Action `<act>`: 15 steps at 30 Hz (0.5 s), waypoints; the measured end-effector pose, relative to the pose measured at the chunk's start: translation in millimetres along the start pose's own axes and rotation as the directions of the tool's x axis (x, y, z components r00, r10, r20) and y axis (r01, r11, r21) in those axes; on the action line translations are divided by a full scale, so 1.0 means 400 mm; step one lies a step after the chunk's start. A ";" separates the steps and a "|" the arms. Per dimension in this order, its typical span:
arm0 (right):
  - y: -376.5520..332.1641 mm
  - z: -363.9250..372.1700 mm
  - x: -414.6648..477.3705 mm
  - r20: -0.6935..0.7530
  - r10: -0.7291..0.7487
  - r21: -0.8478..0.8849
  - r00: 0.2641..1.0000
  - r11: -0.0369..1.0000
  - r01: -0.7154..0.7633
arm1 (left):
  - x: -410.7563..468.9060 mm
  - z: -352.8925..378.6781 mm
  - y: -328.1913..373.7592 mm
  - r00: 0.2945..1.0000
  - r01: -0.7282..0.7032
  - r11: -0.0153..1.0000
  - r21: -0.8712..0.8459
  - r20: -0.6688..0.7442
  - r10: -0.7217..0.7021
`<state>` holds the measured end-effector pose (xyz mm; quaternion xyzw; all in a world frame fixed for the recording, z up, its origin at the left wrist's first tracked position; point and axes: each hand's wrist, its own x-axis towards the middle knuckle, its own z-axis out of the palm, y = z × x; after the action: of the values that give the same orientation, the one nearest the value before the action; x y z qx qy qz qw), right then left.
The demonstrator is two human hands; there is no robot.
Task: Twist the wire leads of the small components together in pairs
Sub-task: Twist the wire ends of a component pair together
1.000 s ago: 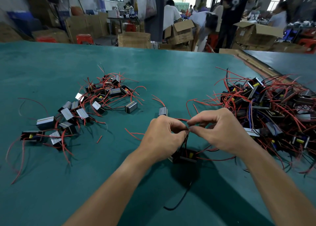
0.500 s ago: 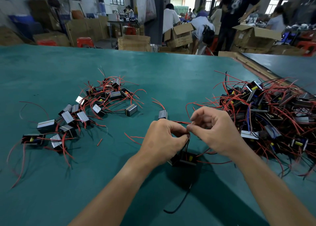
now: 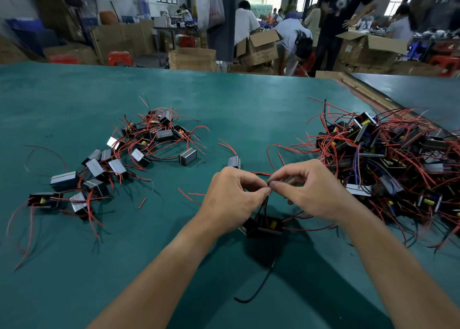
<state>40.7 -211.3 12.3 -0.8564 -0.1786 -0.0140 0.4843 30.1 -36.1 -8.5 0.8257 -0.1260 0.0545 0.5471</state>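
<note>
A small black component point(image 3: 265, 226) with a yellow core hangs just above the green table point(image 3: 224, 99), below my hands. Its thin red and black leads point(image 3: 264, 205) rise to my fingertips. My left hand point(image 3: 234, 196) pinches the leads between thumb and forefinger. My right hand point(image 3: 308, 192) pinches the same leads right beside it, fingertips touching. A black wire point(image 3: 258, 289) trails from the component toward me.
A big tangled heap of components with red leads point(image 3: 388, 159) lies at the right. A looser spread of components point(image 3: 119, 162) lies at the left. One single component point(image 3: 234, 161) sits just beyond my hands. Cardboard boxes and people stand past the table's far edge.
My right hand's fingers have shifted on the leads and its fingertips have closed in on the left hand's. The component stays hanging below.
</note>
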 end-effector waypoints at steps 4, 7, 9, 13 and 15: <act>-0.008 0.000 0.000 -0.007 0.002 -0.042 1.000 0.999 -0.003 | -0.002 -0.001 0.004 1.000 -0.005 1.000 0.017 -0.014 0.005; -0.010 0.001 -0.001 -0.004 -0.013 -0.074 1.000 0.997 0.013 | -0.006 -0.003 0.009 0.998 -0.037 0.996 0.080 -0.042 0.041; -0.007 0.001 -0.001 0.007 -0.010 -0.038 1.000 0.999 0.011 | -0.009 -0.004 0.012 0.996 -0.063 0.990 0.128 -0.052 0.070; -0.005 0.005 0.000 0.004 0.004 -0.010 1.000 1.000 -0.004 | -0.015 -0.006 0.016 0.989 -0.121 0.965 0.233 -0.050 0.136; -0.004 0.006 0.000 0.006 0.030 0.016 1.000 0.999 -0.031 | -0.015 -0.006 0.016 0.985 -0.147 0.955 0.259 -0.045 0.164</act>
<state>40.0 -208.5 12.4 -0.8551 -0.1669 -0.0028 0.4909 22.8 -35.3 -3.3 0.8743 -0.1645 0.1404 0.4345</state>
